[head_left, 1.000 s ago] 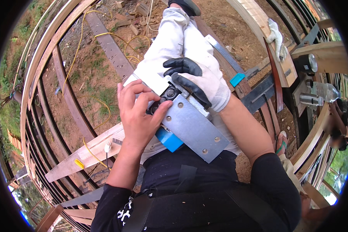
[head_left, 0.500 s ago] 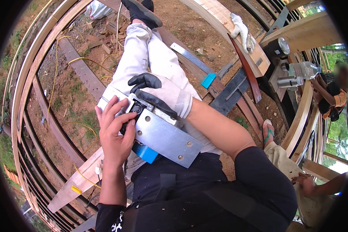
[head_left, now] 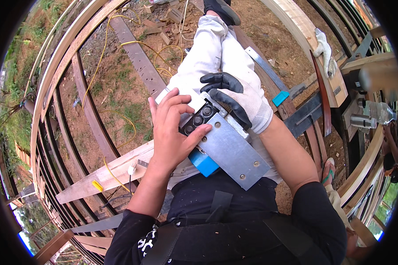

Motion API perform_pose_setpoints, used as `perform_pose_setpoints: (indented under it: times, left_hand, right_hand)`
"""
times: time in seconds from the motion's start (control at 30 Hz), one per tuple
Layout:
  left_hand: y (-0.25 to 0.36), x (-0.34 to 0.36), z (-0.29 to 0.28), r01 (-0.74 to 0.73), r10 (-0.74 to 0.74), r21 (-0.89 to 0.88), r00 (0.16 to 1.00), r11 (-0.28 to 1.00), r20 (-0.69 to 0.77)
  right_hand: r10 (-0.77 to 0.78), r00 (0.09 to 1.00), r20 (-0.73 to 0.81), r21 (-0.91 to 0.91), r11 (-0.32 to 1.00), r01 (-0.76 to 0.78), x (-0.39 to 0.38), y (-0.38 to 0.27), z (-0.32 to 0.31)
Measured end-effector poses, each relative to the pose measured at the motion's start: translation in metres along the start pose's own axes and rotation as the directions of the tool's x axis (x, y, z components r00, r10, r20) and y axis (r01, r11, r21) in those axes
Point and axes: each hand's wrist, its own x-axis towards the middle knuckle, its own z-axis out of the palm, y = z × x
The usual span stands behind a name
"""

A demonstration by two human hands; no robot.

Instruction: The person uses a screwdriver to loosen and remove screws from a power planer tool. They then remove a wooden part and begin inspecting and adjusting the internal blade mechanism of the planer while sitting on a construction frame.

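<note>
An electric hand planer [head_left: 237, 149] lies upside down across my lap, its metal sole facing up and part of its blue body showing below. Three dark bolts show on its cutter block [head_left: 198, 120], between the two sole plates. My bare left hand [head_left: 172, 128] spans this gap, with the thumb on the larger plate's edge and the fingers over the white front part. On the planer's other side is my right hand [head_left: 241, 99], in a white glove with black-coated fingers. Its fingers curl against the planer's side; their exact contact is partly hidden.
A board [head_left: 106, 181] with a yellow cord lies at left. To the right are a blue-ended metal ruler [head_left: 269, 73], a plank [head_left: 338, 90] bearing a white glove [head_left: 323, 51], a metal tumbler [head_left: 362, 121] and a clear bottle [head_left: 384, 112]. Another person's sandalled foot [head_left: 328, 170] stands nearby.
The view has shifted, moving the scene rightward. My left fingers and thumb have come off the cutter block, so more bolts show. My right hand stays at the planer's side.
</note>
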Motion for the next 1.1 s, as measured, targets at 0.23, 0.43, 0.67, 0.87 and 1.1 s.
perform_pose_setpoints:
  times: [0.23,0.43,0.67,0.87,1.1]
  left_hand:
    - [-0.002,-0.001,-0.003,-0.011,0.012,-0.03,0.999,0.999,0.042]
    - [-0.001,-0.004,0.007,-0.004,0.004,0.014,1.0,1.0,-0.007]
    - [-0.003,-0.006,0.005,-0.006,0.01,0.093,0.999,0.996,-0.039]
    - [-0.007,-0.004,0.006,-0.039,0.041,-0.033,0.997,0.999,0.059]
    - [-0.016,-0.01,0.004,-0.012,0.01,-0.082,1.0,0.997,-0.024]
  right_hand:
    - [0.039,0.999,-0.003,0.023,0.999,-0.039,-0.001,-0.007,0.002]
    - [0.037,0.999,-0.028,0.11,0.993,-0.034,-0.003,-0.002,-0.004]
    - [-0.044,0.998,-0.045,-0.15,0.988,0.037,0.016,0.019,-0.001]
    - [0.118,0.988,-0.103,0.33,0.941,-0.078,-0.001,0.013,-0.014]
    - [0.133,0.977,-0.169,0.338,0.939,-0.07,-0.004,-0.008,0.008]
